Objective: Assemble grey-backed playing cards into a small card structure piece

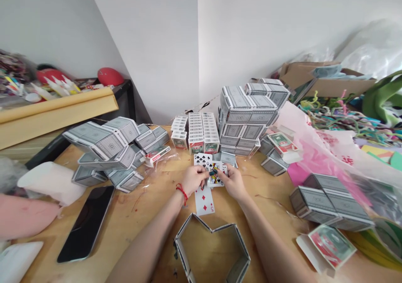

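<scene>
Nearest you, a heart-shaped frame sits on the table. Just beyond it, your left hand and right hand pinch playing cards; farther back, card boxes stand in rows beside stacked blocks.

A single camera rides on the person's head, facing forward and tipped down at the tabletop. It looks from above and behind the left hand and right hand, close in, so the forearms rise from the bottom edge toward the middle. Nearest below it I see the heart-shaped frame; the wall backs the view. The sweep is wide, from the yellow roll at left to the cardboard box at right.
</scene>
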Demonstrator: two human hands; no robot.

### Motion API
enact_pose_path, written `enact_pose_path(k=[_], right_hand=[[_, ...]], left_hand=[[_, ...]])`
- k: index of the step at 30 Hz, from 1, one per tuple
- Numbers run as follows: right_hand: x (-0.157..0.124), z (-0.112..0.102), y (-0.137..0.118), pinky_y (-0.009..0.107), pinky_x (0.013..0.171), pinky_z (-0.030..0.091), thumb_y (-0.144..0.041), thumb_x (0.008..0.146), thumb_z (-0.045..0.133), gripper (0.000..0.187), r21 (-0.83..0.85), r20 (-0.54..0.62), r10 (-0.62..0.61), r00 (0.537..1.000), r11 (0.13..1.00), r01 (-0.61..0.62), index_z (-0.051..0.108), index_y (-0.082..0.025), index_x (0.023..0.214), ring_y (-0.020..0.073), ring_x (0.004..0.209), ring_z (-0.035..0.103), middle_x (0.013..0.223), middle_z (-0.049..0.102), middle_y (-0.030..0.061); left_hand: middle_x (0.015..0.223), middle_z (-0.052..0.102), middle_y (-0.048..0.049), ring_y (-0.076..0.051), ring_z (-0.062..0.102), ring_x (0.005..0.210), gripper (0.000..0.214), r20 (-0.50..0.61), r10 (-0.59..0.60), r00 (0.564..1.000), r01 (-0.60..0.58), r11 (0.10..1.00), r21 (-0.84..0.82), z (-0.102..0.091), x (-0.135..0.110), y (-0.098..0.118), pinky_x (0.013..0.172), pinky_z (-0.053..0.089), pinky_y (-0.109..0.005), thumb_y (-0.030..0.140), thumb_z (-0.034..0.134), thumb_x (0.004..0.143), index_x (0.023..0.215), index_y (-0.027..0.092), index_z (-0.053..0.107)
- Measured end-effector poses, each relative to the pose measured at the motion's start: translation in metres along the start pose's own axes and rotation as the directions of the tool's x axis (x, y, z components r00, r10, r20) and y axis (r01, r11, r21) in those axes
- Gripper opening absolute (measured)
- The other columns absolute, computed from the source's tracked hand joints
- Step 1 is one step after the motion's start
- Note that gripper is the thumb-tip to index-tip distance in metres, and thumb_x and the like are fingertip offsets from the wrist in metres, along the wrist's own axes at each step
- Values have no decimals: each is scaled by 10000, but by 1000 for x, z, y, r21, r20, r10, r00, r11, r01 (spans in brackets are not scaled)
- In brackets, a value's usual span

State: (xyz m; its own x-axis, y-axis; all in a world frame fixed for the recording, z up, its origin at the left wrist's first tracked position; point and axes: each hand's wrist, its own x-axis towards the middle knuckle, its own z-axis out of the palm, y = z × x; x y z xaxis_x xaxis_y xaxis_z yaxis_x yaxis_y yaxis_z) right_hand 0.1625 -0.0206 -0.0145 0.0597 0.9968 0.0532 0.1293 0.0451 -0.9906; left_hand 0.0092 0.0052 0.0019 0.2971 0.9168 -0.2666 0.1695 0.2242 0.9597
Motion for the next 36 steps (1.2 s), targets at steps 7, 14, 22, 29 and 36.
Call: enact_pose_path(k=[7,14,22,29,36], right_hand=[[1,4,7,229,481,337,-455,718,575,300,16,-14,23,1000,1000,-23,467,-181,660,115,521,407,571,465,-20],[-2,8,2,216,454,351,-434,707,606,289,176,116,41,992,982,-61,498,-171,758,100,486,412,586,501,-28],[-5,15,0,225,486,384,-428,739,577,271,180,-21,22,1000,984,-18,488,-173,745,118,529,474,607,523,-16],[0,11,1,232,474,399,-436,716,596,287,261,-114,80,990,964,-48,515,-169,782,119,506,502,628,580,-10],[-1,8,1,272,588,451,-399,738,576,241,135,-177,-23,984,990,48,527,-170,795,161,629,566,727,626,31]], left_hand=[[462,359,65,-73,359,424,281,-130,267,955,-225,935,274,10,-1,-6,434,245,-196,343,460,777,576,181,348],[477,406,32,-92,371,458,339,-202,329,923,-220,878,424,15,-6,-8,465,242,-225,368,354,832,555,175,387],[423,370,39,-73,355,399,451,-203,226,953,-216,974,74,12,-6,-11,407,259,-211,514,379,799,510,168,374],[505,451,48,-65,397,387,278,98,201,975,-178,963,-201,3,-10,-6,396,304,-197,432,458,785,699,169,440],[518,449,46,-65,404,400,265,175,220,960,-217,976,-38,1,-9,-7,413,304,-195,401,422,823,680,179,395]])
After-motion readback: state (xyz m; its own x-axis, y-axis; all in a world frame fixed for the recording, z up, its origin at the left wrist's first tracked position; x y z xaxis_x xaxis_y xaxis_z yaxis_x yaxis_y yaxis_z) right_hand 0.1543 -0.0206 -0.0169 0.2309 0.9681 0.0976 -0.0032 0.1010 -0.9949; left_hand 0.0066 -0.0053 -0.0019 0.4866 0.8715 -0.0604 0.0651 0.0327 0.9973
